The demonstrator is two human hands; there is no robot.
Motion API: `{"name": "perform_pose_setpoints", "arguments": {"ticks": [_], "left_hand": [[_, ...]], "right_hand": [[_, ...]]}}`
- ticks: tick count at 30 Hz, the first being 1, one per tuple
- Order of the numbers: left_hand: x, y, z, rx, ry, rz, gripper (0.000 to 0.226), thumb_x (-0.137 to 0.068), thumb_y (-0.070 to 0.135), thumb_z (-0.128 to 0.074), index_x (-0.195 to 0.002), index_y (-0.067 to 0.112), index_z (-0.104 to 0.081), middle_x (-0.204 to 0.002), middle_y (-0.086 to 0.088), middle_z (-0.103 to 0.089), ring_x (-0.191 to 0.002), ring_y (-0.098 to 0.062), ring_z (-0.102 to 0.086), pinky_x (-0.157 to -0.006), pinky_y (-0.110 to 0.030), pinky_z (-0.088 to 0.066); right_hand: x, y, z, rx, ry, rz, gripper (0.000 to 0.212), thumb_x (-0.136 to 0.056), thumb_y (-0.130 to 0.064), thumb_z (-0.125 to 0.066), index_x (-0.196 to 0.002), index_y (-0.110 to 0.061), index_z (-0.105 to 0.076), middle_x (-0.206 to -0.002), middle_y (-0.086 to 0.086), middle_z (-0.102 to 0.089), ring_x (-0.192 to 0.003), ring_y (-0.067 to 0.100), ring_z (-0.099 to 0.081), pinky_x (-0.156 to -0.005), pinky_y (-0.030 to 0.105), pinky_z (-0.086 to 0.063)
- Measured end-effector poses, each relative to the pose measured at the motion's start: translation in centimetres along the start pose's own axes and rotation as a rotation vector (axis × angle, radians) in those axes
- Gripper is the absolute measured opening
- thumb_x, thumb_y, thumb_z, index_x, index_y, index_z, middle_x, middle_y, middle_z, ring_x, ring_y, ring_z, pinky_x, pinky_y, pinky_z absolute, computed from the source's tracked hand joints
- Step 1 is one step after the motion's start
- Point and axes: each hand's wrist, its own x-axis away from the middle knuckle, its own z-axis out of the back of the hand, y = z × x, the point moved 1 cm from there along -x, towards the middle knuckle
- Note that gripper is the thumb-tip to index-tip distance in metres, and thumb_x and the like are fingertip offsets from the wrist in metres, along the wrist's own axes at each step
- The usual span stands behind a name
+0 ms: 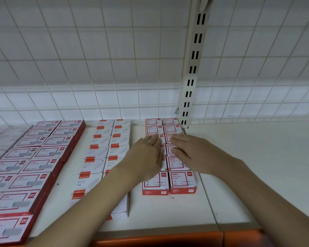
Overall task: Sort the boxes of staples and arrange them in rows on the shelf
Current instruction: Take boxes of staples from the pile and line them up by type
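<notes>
Left hand [146,154] flat, fingers straight and together, palm down on the left column of small red-and-white paper-clip boxes [182,180]. Right hand [191,152] likewise flat, fingers extended, resting on the right column of the same block. Neither hand curled around anything; both pressing or touching box tops only, fingertips pointing toward the back of the shelf.

Paper-clip boxes set in two touching columns running front to back, rearmost pair against the wire-grid back panel [96,59], just left of the slotted upright [193,68]. Front pair fully visible, red front faces toward the shelf lip; middle boxes partly hidden under the hands.

To the left, apart by a bare strip of shelf: two columns of white boxes with orange labels [103,150], partly covered near the front by the left forearm. Further left, across another gap: two columns of larger flat boxes with red borders and red sides [43,152], reaching the near left corner. At the far left edge, greyish boxes [0,139], blurred, print unreadable.

White shelf [257,166] bare to the right of the upright. Orange edge strip [168,237] along the front lip.
</notes>
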Motion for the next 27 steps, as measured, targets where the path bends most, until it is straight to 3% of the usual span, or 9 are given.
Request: {"name": "perform_pose_setpoints", "arguments": {"ticks": [12, 19, 27], "left_hand": [[1.4, 0.3, 0.5, 0.02, 0.015, 0.008, 0.053, -0.101, 0.037, -0.016, -0.148, 0.014, -0.016, -0.156, -0.003, -0.014, -0.144, -0.016, -0.008, -0.115, -0.032, -0.005], [3.7, 1.1, 0.3, 0.037, 0.014, -0.007, 0.051, -0.101, 0.035, -0.018, -0.149, 0.015, -0.015, -0.156, -0.001, -0.013, -0.143, -0.014, -0.008, -0.114, -0.028, -0.002], [3.9, 1.7, 0.3, 0.051, -0.008, 0.005, 0.051, -0.102, 0.034, -0.016, -0.149, 0.017, -0.01, -0.157, 0.001, -0.009, -0.144, -0.012, -0.004, -0.114, -0.026, 0.001]], "right_hand": [[1.1, -0.4, 0.3, -0.019, 0.048, -0.001, 0.047, -0.099, -0.037, -0.033, -0.141, -0.015, -0.038, -0.149, -0.003, -0.034, -0.137, 0.009, -0.028, -0.11, 0.023, -0.026], [3.0, -1.6, 0.5, -0.034, 0.022, 0.02, 0.042, -0.1, -0.033, -0.032, -0.135, -0.017, -0.046, -0.142, -0.006, -0.043, -0.131, 0.008, -0.035, -0.106, 0.019, -0.027], [3.5, -1.4, 0.0, -0.055, 0.001, -0.005, 0.045, -0.1, -0.035, -0.03, -0.14, -0.018, -0.041, -0.148, -0.006, -0.036, -0.134, 0.006, -0.032, -0.111, 0.021, -0.025]]}}
